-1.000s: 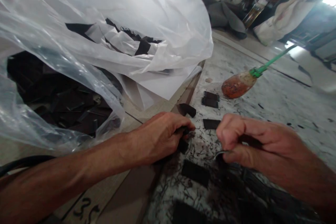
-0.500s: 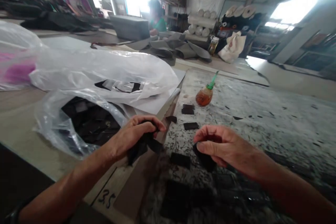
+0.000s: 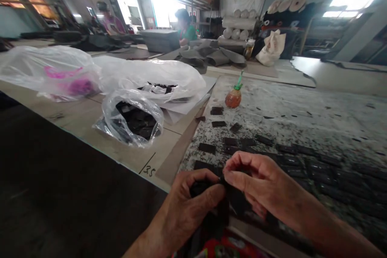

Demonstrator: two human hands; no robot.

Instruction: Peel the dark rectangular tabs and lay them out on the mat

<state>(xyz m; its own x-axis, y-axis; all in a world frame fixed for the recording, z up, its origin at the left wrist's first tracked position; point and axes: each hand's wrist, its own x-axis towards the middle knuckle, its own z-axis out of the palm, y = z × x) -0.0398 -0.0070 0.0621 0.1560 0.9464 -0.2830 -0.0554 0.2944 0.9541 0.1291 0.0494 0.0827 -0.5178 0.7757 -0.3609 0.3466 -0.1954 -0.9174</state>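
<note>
My left hand [image 3: 189, 203] is closed around dark flat pieces of material, mostly hidden behind its fingers. Just beside it, my right hand [image 3: 263, 175] pinches a black rectangular piece [image 3: 237, 200] between thumb and fingers. The fingertips of both hands almost meet at its upper edge; whether it is cloth or leather I cannot tell. Beyond the hands, several similar black pieces [image 3: 207, 148] lie in rows on the stained pale work surface [image 3: 302, 107]. A small round bottle of amber liquid [image 3: 233, 98] with a green nozzle stands behind them.
To the left, an open clear plastic bag [image 3: 107, 119] holds many black pieces. Larger plastic bags [image 3: 127, 70] lie behind it, one with something pink inside. The table edge [image 3: 121, 163] drops to dark floor. Two people [image 3: 189, 32] [image 3: 113, 24] sit further back, near fabric rolls [image 3: 238, 23].
My left hand has moved right, away from the plastic bag, and come together with my right hand. Both are now nearer to my body, and the view has shifted.
</note>
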